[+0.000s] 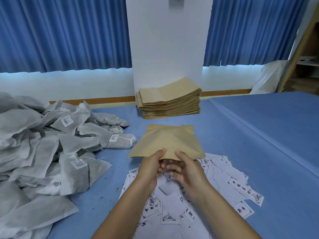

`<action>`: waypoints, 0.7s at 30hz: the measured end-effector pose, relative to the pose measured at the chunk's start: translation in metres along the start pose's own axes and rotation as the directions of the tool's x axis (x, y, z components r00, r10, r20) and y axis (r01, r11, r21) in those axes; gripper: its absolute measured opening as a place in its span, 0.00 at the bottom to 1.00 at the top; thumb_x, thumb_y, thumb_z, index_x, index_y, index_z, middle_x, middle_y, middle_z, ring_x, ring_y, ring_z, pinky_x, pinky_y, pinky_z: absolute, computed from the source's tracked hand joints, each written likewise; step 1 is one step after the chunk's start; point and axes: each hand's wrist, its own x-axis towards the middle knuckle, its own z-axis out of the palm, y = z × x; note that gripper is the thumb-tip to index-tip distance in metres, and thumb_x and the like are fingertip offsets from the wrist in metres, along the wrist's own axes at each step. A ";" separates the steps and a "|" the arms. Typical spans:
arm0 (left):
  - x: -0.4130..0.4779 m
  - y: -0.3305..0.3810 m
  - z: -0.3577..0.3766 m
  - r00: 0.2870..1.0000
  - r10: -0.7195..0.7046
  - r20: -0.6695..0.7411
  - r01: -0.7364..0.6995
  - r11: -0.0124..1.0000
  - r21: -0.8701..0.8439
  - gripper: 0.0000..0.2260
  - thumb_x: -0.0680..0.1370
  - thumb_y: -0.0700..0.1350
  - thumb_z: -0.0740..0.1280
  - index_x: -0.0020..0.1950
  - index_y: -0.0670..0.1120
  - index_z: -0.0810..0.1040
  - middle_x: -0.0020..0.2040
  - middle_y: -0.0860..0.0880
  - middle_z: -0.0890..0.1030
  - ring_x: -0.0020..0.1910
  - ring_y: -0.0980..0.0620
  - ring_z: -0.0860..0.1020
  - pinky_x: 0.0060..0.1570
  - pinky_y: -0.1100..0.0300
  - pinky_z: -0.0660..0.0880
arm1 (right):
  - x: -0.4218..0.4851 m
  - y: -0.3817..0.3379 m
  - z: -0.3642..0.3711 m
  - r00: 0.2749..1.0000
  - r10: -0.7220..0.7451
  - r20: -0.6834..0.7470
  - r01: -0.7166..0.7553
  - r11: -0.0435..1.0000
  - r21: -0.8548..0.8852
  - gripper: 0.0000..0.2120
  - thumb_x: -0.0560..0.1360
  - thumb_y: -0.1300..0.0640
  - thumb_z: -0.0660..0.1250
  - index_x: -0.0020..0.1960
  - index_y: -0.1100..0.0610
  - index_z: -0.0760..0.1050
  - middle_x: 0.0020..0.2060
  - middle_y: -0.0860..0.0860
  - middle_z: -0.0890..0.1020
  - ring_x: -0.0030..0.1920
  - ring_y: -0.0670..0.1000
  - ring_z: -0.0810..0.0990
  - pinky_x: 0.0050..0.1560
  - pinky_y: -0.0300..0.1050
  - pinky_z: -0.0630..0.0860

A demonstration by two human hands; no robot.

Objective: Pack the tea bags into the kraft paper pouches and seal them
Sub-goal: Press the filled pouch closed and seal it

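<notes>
Two hands meet at the near edge of one kraft paper pouch (168, 141) in the head view. The left hand (151, 167) has its grip pinched on that edge, thumb on top and fingers curled beneath. The right hand (185, 171) pinches the same edge just beside it, thumb on top, fingers bent under the paper. A dark gap shows between the two sets of fingers below the edge; whether the pouch mouth is parted there I cannot tell.

Plain brown and slightly bowed, the pouch has a creased band across its far end. It is held above the table (259, 135), near edge raised, far edge pointing away from the person toward the stack of pouches (170, 100) by the wall. Foreshortening hides which way its long axis runs.

Many grey tea bags (51, 144) with white tags lie heaped on the left. Printed paper labels (224, 187) lie scattered under the hands.
</notes>
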 end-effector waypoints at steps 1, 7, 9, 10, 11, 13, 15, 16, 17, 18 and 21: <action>-0.001 -0.004 0.001 1.000 0.024 -0.002 -0.024 0.999 0.022 0.11 0.78 0.43 0.66 0.36 0.43 0.74 0.23 0.49 0.69 0.19 0.56 0.66 0.20 0.66 0.64 | -0.001 0.003 0.003 1.000 0.014 0.019 -0.013 1.000 -0.004 0.08 0.77 0.59 0.65 0.48 0.64 0.78 0.30 0.57 0.80 0.28 0.50 0.78 0.26 0.39 0.73; -0.006 -0.018 0.006 0.997 0.071 -0.043 -0.064 0.986 0.151 0.13 0.79 0.46 0.66 0.36 0.42 0.75 0.24 0.48 0.72 0.20 0.56 0.68 0.24 0.65 0.65 | 0.005 0.003 -0.001 0.990 0.029 -0.140 -0.033 0.999 -0.026 0.07 0.75 0.70 0.63 0.39 0.63 0.72 0.22 0.51 0.71 0.21 0.46 0.69 0.20 0.35 0.65; -0.005 -0.017 0.006 0.993 0.059 -0.103 -0.049 0.995 0.089 0.12 0.80 0.48 0.62 0.40 0.43 0.73 0.25 0.48 0.70 0.19 0.56 0.66 0.19 0.67 0.61 | 0.008 0.000 -0.006 0.987 0.041 -0.155 -0.045 0.999 -0.025 0.07 0.75 0.70 0.63 0.40 0.63 0.71 0.23 0.51 0.70 0.20 0.46 0.68 0.20 0.35 0.64; -0.005 -0.015 0.005 0.990 0.064 -0.123 -0.057 0.996 0.062 0.12 0.81 0.48 0.62 0.40 0.44 0.71 0.25 0.49 0.68 0.18 0.57 0.65 0.18 0.68 0.59 | 0.009 0.000 -0.007 0.986 0.045 -0.158 -0.048 0.999 -0.018 0.07 0.75 0.70 0.63 0.40 0.62 0.71 0.23 0.51 0.70 0.20 0.46 0.68 0.20 0.35 0.63; -0.005 -0.014 0.003 0.989 0.077 -0.125 -0.072 0.996 0.047 0.12 0.81 0.48 0.62 0.39 0.45 0.70 0.24 0.50 0.66 0.18 0.57 0.63 0.18 0.68 0.58 | 0.009 0.000 -0.008 0.986 0.051 -0.160 -0.052 0.999 -0.004 0.07 0.75 0.70 0.64 0.40 0.62 0.71 0.23 0.51 0.71 0.20 0.46 0.68 0.20 0.35 0.63; -0.005 -0.013 0.002 0.988 0.103 -0.116 -0.098 0.994 0.045 0.12 0.81 0.46 0.62 0.38 0.46 0.69 0.21 0.54 0.65 0.18 0.58 0.61 0.18 0.67 0.57 | 0.009 0.003 -0.007 0.985 0.055 -0.166 -0.051 0.998 0.031 0.05 0.75 0.67 0.66 0.41 0.61 0.73 0.22 0.50 0.72 0.21 0.46 0.70 0.20 0.35 0.65; -0.005 -0.014 0.003 0.988 0.110 -0.113 -0.100 0.991 0.090 0.10 0.81 0.46 0.62 0.40 0.47 0.71 0.21 0.55 0.67 0.19 0.59 0.61 0.19 0.68 0.59 | 0.007 0.007 -0.005 0.988 0.058 -0.141 -0.054 0.998 0.029 0.03 0.75 0.65 0.68 0.44 0.61 0.75 0.24 0.50 0.74 0.22 0.46 0.71 0.21 0.36 0.68; -0.005 -0.015 0.004 0.989 0.104 -0.107 -0.092 0.989 0.113 0.10 0.81 0.47 0.62 0.40 0.47 0.72 0.22 0.55 0.67 0.19 0.58 0.62 0.20 0.68 0.60 | 0.007 0.008 -0.004 0.990 0.066 -0.121 -0.065 0.998 0.014 0.02 0.75 0.64 0.68 0.44 0.61 0.76 0.25 0.50 0.75 0.23 0.46 0.71 0.22 0.36 0.69; -0.005 -0.016 0.004 0.991 0.092 -0.098 -0.079 0.988 0.131 0.11 0.81 0.47 0.62 0.39 0.46 0.72 0.22 0.54 0.67 0.19 0.58 0.62 0.21 0.67 0.61 | 0.007 0.008 -0.004 0.991 0.075 -0.112 -0.076 0.997 -0.002 0.02 0.75 0.65 0.68 0.44 0.61 0.76 0.25 0.51 0.75 0.24 0.46 0.71 0.22 0.36 0.69; -0.005 -0.017 0.004 0.993 0.074 -0.095 -0.060 0.989 0.138 0.14 0.81 0.48 0.63 0.37 0.45 0.71 0.22 0.53 0.67 0.19 0.58 0.63 0.21 0.67 0.60 | 0.008 0.008 -0.004 0.990 0.081 -0.116 -0.083 0.996 -0.013 0.03 0.75 0.66 0.68 0.43 0.62 0.76 0.24 0.51 0.75 0.24 0.46 0.71 0.23 0.35 0.68; -0.005 -0.012 0.002 0.991 -0.002 -0.134 0.006 1.000 0.024 0.16 0.81 0.48 0.62 0.34 0.44 0.68 0.22 0.52 0.66 0.19 0.57 0.63 0.19 0.67 0.58 | 0.010 0.004 -0.004 0.986 0.080 -0.148 -0.082 0.997 -0.009 0.05 0.75 0.68 0.67 0.41 0.63 0.74 0.23 0.51 0.73 0.22 0.46 0.69 0.22 0.35 0.66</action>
